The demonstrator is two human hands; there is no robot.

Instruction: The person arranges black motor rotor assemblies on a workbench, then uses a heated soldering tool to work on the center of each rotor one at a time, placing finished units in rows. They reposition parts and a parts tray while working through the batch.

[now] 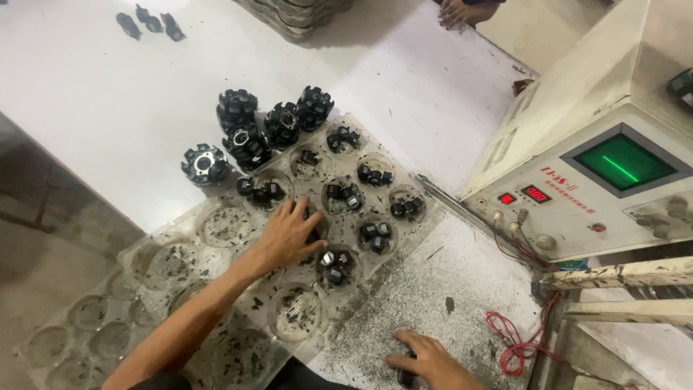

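While left hand (289, 235) reaches tray (216, 289), black parts (336, 266) just beside

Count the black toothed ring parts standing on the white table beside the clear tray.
5. One black toothed ring part stands alone at left; four cluster at the tray's far edge. Some look stacked, so more may be hidden beneath.
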